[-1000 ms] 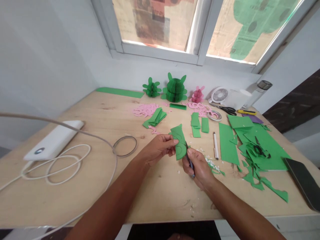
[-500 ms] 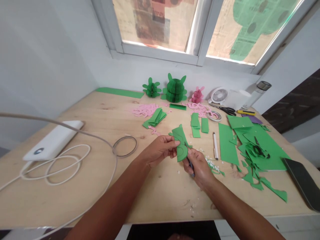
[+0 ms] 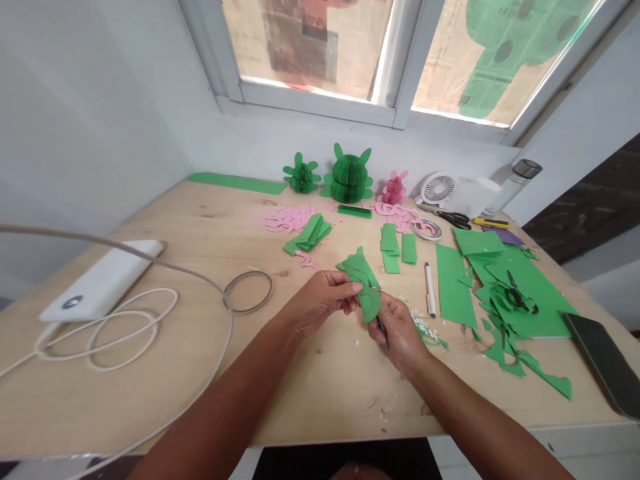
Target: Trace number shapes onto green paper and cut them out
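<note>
My left hand (image 3: 327, 293) pinches a piece of green paper (image 3: 370, 304) above the middle of the table. Curved outlines are drawn on this paper, and its near end is rounded. My right hand (image 3: 396, 330) is closed around scissors with dark handles (image 3: 383, 331), right beside the paper's edge; the blades are mostly hidden behind the paper and fingers. Small white and green scraps (image 3: 425, 327) lie just right of my right hand. A white pen (image 3: 431, 290) rests farther right. Folded green paper pieces (image 3: 309, 235) lie beyond my left hand.
At the right are green sheets (image 3: 455, 287), small black scissors (image 3: 520, 300) and a dark phone (image 3: 600, 363). Honeycomb paper figures (image 3: 349, 179), a small fan (image 3: 438, 189) and a bottle (image 3: 515, 187) stand along the wall. A white power bank (image 3: 103, 280) with a looping cable occupies the left.
The green paper has turned in my left hand, its rounded end swinging slightly right toward my right hand. Both hands stay in nearly the same place.
</note>
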